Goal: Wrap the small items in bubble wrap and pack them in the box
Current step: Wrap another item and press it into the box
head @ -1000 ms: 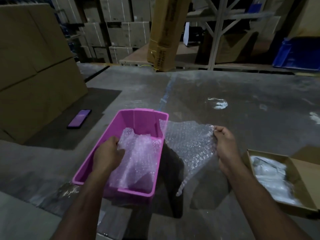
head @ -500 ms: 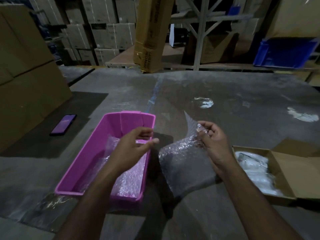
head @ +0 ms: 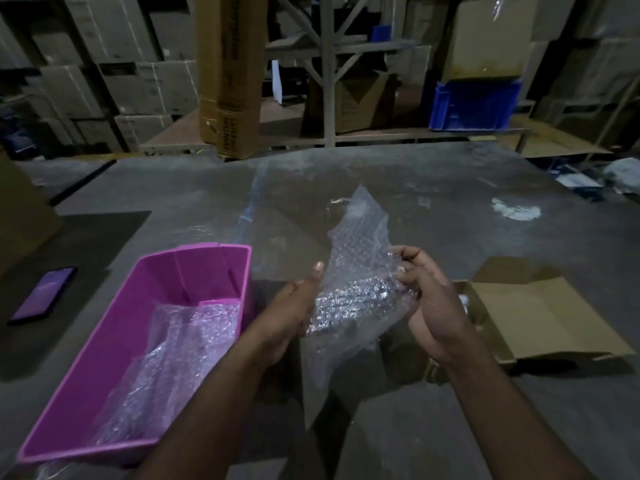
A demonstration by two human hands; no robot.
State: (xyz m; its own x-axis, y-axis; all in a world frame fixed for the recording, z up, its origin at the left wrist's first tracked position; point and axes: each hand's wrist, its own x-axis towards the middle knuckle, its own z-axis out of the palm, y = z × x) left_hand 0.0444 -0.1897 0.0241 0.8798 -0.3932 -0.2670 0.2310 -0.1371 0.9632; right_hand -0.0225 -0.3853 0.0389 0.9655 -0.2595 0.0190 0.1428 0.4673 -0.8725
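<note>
Both hands hold one sheet of bubble wrap [head: 356, 271] above the grey work surface [head: 450, 216], between the pink bin [head: 114, 344] and the cardboard box [head: 540, 317].

Left hand [head: 294, 306]: positioned at the left edge of the sheet, palm turned toward the wrap, thumb extended upward along the sheet. The fingers lie behind the plastic; whether they curl round it cannot be told from this view.

Right hand [head: 426, 296]: fingers curled, pinching the right edge of the sheet near its middle.

Sheet condition: the upper corner stands free and points up and away from the person; the lower part hangs down below the hands. A darker, glinting mass shows through the wrap between the two hands, possibly an item inside, but the image is too dim and blurred to confirm.

Pink bin: sits on the surface to the left of the hands and contains further loose bubble wrap [head: 166, 368] in its near half.

Cardboard box: sits to the right, just beside the right wrist, with its flaps open and folded outward.

A phone [head: 43, 294] with a lit purple screen lies flat on the surface, well apart to the left of the bin.
</note>
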